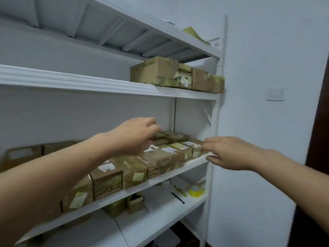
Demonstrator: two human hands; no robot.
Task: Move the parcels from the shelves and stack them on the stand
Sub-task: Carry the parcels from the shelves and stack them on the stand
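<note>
From the head camera, a white shelving rack stands against a pale wall. On the middle shelf (124,195), a row of taped brown parcels (160,157) runs from the left toward the right upright, with more parcels lying behind them.

The left hand (135,134) reaches over the row toward the back parcels with its fingers bent downward. The fingertips are hidden, so whether it grips anything cannot be told. The right hand (229,152) is at the right end of the row. Its fingers are fairly straight and loose, and its thumb is held apart lower down, beside the end parcel (195,152). It has not closed on the parcel.

On the upper shelf (89,81) sit several more cardboard boxes (160,72). The lower shelf (160,220) carries a roll of yellow tape (195,191) and a few small boxes (135,202).
</note>
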